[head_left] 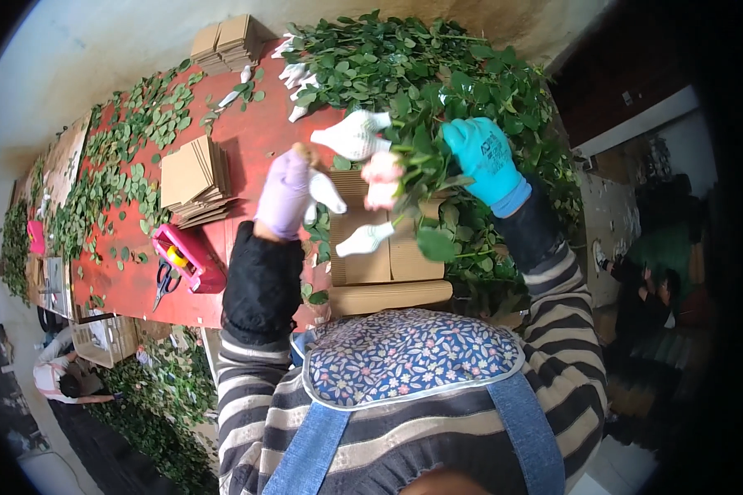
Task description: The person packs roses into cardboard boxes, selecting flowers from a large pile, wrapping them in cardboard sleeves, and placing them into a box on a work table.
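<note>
My right hand (480, 158), in a turquoise work glove, is closed around the leafy stems of a bunch of roses (424, 148). White foam-net sleeves (356, 135) cover some of its flower heads, and a pink rose bloom (382, 179) shows uncovered beside them. To the left, my left hand (283, 189) wears a lavender glove and has its fingers curled. A white sleeved bud (327, 192) appears right by its fingers; blur hides whether they grip it. Beneath the roses lies corrugated cardboard (387, 266), with another sleeved bud (365, 240) above it.
The red table (247, 154) bears loose leaves (124, 179), cardboard stacks (192, 176) (226, 40), a pink tape dispenser (189, 257) and scissors (166, 281). Rose stems (402, 62) are heaped at the back. A co-worker (65, 377) is at lower left, beside more roses (155, 396); another person (647, 291) is at right.
</note>
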### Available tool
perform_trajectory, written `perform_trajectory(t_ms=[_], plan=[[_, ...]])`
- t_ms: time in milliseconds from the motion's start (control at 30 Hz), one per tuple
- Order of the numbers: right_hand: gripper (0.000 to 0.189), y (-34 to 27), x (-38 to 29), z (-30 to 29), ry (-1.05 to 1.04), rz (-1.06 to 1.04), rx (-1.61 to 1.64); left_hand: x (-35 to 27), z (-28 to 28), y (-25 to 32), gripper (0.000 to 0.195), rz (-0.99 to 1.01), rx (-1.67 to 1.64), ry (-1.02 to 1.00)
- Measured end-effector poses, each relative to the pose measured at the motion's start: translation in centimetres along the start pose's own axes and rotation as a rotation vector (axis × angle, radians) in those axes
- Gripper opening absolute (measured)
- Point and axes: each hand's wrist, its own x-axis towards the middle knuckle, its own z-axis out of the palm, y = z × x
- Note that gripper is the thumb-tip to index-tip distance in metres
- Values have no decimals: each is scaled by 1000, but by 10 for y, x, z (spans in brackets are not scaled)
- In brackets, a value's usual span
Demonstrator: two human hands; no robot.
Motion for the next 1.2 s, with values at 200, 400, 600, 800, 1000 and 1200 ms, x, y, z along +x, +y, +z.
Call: perform_trajectory(t_ms=[200,400,600,800,1000,1200], plan=[[21,0,-11,10,-63,-16,56,-17,27,37,39,-16,92,19],[37,28,-31,7,68,36,51,-44,-38,75,38,135,-118,450],[33,3,-17,-1,30,-25,113,-12,18,23,29,16,-51,153],[22,-15,-10,7,65,-104,60,3,58,13,17,146,-327,210],[42,7,-20,17,-158,-8,121,-19,-32,25,31,-11,-129,461],[66,30,-15,29,-133,103,38,-65,0,17,55,-170,202,-38]])
